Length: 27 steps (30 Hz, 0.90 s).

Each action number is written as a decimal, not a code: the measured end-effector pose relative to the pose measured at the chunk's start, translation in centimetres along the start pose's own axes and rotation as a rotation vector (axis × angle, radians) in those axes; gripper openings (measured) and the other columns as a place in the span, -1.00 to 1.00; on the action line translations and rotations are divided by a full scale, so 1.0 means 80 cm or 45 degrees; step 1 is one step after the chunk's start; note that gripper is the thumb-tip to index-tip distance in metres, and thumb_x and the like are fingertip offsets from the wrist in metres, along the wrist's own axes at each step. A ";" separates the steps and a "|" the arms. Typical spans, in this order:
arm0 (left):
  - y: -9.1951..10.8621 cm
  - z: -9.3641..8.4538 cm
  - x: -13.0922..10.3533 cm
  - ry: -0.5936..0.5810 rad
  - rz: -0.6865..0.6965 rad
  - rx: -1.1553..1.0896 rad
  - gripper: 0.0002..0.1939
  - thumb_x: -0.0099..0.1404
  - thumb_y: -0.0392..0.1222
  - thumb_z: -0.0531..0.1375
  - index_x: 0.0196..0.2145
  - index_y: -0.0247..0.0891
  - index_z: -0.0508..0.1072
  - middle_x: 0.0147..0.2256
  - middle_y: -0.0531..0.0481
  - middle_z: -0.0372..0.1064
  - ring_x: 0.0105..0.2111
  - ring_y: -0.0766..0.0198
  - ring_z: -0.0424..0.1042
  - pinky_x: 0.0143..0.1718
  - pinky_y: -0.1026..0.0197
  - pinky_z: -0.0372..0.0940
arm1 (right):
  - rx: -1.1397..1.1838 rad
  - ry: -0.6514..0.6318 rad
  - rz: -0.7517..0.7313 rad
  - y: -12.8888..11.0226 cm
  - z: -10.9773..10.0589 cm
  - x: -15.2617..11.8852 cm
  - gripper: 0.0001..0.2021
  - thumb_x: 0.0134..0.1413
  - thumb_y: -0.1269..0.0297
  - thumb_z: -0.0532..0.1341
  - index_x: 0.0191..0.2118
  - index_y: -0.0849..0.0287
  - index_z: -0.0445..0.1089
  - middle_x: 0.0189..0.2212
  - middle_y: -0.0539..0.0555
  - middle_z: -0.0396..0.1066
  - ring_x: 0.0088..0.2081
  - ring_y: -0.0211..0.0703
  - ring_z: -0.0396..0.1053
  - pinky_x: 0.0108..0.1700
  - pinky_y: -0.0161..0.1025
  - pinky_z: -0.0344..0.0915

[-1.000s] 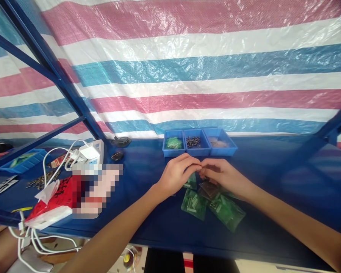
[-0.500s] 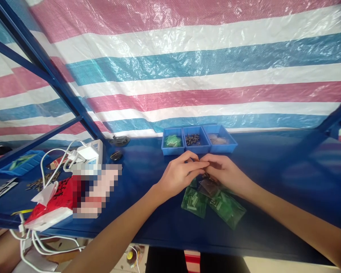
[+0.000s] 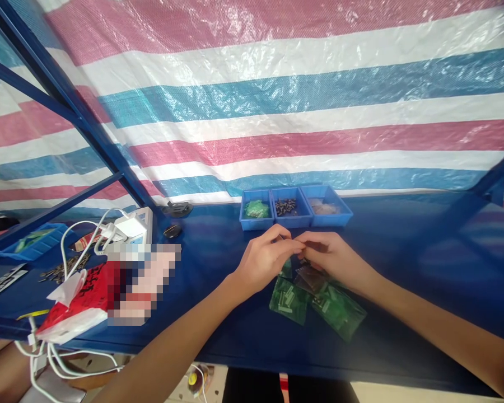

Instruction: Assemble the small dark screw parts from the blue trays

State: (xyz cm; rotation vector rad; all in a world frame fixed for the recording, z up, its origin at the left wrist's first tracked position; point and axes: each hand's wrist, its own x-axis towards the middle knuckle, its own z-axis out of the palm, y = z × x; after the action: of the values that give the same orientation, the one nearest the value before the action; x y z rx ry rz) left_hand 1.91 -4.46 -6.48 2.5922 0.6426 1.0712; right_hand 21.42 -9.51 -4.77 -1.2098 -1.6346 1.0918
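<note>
My left hand (image 3: 264, 262) and my right hand (image 3: 334, 256) meet above the table, thumbs and fingertips pinched together. Whatever sits between the fingertips is too small and covered to make out. Just below them lies a clear brownish plastic bag (image 3: 312, 278), partly under my right hand. It overlaps a green zip bag (image 3: 340, 313) on its right. Left of that is a smaller green zip bag (image 3: 288, 301) with pale, rod-like pieces inside. A further bit of green bag (image 3: 286, 270) shows beneath my left hand.
Behind my hands stand three blue bins: one with green bags (image 3: 256, 209), one with small metal parts (image 3: 285, 207), one with clear bags (image 3: 324, 207). At left are a power strip (image 3: 141, 229), white cables, a red bag (image 3: 93, 296) and loose metal pieces (image 3: 67, 268).
My pinched fingertips have shifted slightly, the left ones drawing a little to the left. The view has tilted a touch; bags and bins stay in place.
</note>
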 end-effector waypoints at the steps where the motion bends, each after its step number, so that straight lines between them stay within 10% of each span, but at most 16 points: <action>1: -0.001 0.000 0.000 -0.003 -0.008 0.007 -0.71 0.54 -0.13 0.06 -0.05 -0.12 0.59 -0.12 -0.08 0.39 -0.25 0.30 0.46 -0.21 0.25 0.41 | 0.028 -0.025 0.028 -0.003 0.001 -0.001 -0.83 0.20 0.18 0.21 -0.27 0.14 0.50 -0.45 -0.02 0.34 -0.52 -0.27 0.18 -0.50 -0.28 0.15; 16: -0.001 -0.005 0.006 -0.043 -0.078 -0.131 -0.75 0.49 -0.17 0.13 0.03 -0.14 0.54 -0.11 -0.06 0.47 -0.18 0.22 0.50 -0.20 0.23 0.41 | -0.116 0.006 0.033 0.002 -0.008 0.002 -0.52 0.29 -0.13 0.14 -0.41 0.20 0.47 -0.62 -0.07 0.18 -0.56 -0.28 0.11 -0.49 -0.28 0.03; 27: -0.001 -0.014 0.014 -0.139 -0.402 -0.343 -0.67 0.53 -0.04 0.03 -0.25 -0.26 0.48 -0.37 0.02 0.41 -0.38 0.28 0.39 -0.34 0.27 0.23 | -0.529 0.247 -0.340 -0.004 -0.008 -0.003 -0.79 0.31 0.22 0.21 -0.02 0.07 0.50 -0.19 0.06 0.58 -0.26 -0.10 0.50 -0.36 -0.26 0.35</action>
State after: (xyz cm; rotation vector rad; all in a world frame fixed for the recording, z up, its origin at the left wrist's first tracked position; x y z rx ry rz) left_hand 1.78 -3.73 -5.08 2.2106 0.7883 0.8454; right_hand 21.97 -9.70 -4.34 -1.2617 -1.8577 0.4660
